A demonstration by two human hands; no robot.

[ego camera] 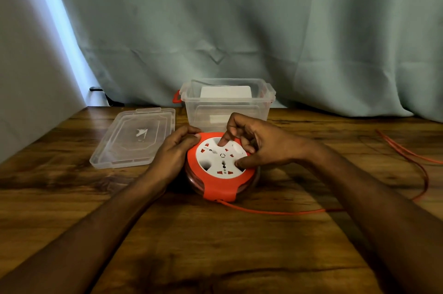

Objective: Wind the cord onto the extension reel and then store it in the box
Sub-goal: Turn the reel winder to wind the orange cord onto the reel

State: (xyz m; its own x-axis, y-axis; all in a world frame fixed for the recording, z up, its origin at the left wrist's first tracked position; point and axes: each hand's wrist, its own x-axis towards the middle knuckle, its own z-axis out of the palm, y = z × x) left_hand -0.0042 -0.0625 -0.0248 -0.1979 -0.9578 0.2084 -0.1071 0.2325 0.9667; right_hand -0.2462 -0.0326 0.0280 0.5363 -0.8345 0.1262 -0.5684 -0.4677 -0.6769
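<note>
We see the extension reel (221, 169) lying flat on the wooden surface (215, 245), just before the clear box (226, 104): an orange frame around a white socket face, no writing legible. Our left hand (176, 149) grips its rim with curled fingers; our right hand (259, 147) presses bent fingers (223, 141) into the face. The orange cord (287, 212) trails rightward.

Two bare forearms reach in from the near edge, one at the left and one at the right. No sleeve shows on either, up to the picture's edge. The left hand (176, 149) and the right hand (260, 143) are bare as well, with short, plain fingernails visible on several fingers.
</note>
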